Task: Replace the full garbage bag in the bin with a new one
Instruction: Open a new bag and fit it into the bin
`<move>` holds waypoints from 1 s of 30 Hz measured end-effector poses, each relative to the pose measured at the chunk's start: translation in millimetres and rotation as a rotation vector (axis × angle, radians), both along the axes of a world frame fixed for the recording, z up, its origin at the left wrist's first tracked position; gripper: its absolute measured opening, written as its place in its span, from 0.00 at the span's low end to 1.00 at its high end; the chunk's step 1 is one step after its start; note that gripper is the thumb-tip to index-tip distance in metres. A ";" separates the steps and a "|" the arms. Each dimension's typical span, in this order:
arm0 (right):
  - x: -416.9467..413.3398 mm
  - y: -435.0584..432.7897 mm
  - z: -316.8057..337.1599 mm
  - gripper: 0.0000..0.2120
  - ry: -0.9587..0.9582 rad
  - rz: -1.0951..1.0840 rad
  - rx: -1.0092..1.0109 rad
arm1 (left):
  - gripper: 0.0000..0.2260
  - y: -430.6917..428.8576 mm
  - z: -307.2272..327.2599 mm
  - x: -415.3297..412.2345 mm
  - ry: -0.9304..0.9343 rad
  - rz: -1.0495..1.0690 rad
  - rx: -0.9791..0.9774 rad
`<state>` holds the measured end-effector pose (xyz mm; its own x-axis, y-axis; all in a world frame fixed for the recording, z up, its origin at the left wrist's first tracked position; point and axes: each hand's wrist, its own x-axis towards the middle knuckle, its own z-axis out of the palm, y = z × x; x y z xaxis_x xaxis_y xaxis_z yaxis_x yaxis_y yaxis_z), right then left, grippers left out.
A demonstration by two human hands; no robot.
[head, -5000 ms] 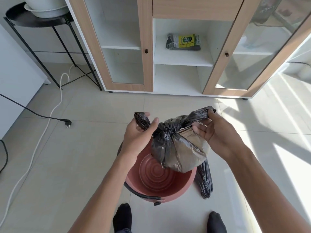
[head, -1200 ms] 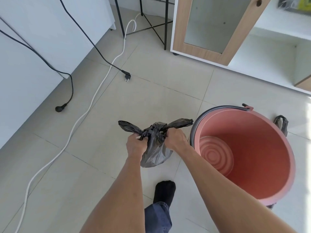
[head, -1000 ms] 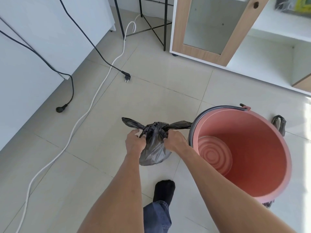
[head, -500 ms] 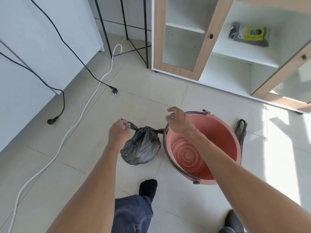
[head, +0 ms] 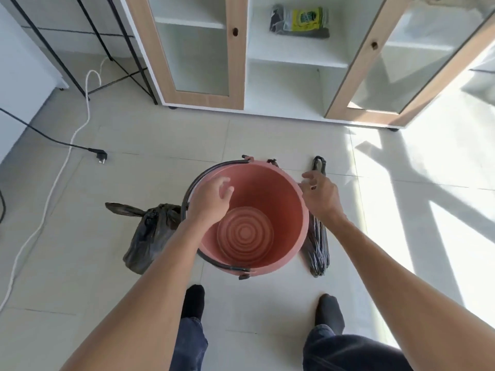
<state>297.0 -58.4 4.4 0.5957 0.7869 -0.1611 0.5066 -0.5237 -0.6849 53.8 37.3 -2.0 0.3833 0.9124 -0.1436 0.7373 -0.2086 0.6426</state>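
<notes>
Inside, bin: ribbed bottom; knotted bag beside; left hand, right hand loose, apparently unladen.

Tied black bag beside pink bin

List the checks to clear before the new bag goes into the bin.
1. Bin holds nothing inside: ok.
2. Full bag tied, on the floor left of the bin: ok.
3. Left hand and right hand free: ok.
4. New bag within reach, folded on the floor right of the bin: ok.
5. New bag unfolded: not ok.
6. New bag fits the bin: cannot tell.
</notes>
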 end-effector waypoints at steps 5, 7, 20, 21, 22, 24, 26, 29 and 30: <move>69.1 -28.1 -54.0 0.15 0.020 -0.158 -0.179 | 0.16 1.6 -34.5 15.7 0.173 -0.129 0.138; 86.5 -39.2 -79.6 0.17 0.065 -0.181 -0.300 | 0.16 10.1 -41.3 12.8 0.227 -0.134 0.253; 83.5 -23.2 -190.2 0.20 0.068 0.162 -0.667 | 0.16 48.8 -60.5 -7.1 0.458 -0.098 0.259; 84.4 -20.9 -194.0 0.20 0.070 0.148 -0.677 | 0.16 49.2 -60.7 -8.2 0.445 -0.096 0.263; 86.7 -18.4 -199.1 0.19 0.081 0.117 -0.682 | 0.15 49.2 -61.0 -8.9 0.436 -0.091 0.261; 91.2 -13.1 -206.8 0.16 0.105 0.071 -0.686 | 0.15 49.2 -61.3 -10.1 0.419 -0.071 0.250; 93.3 -8.1 -205.8 0.15 0.116 0.041 -0.653 | 0.14 50.4 -61.8 -10.2 0.407 -0.054 0.243; 91.4 -3.1 -188.5 0.12 0.086 -0.017 -0.507 | 0.14 51.8 -62.4 -8.4 0.405 -0.027 0.204; 91.7 -1.6 -181.4 0.12 0.071 -0.032 -0.451 | 0.15 50.9 -62.5 -7.0 0.397 -0.021 0.182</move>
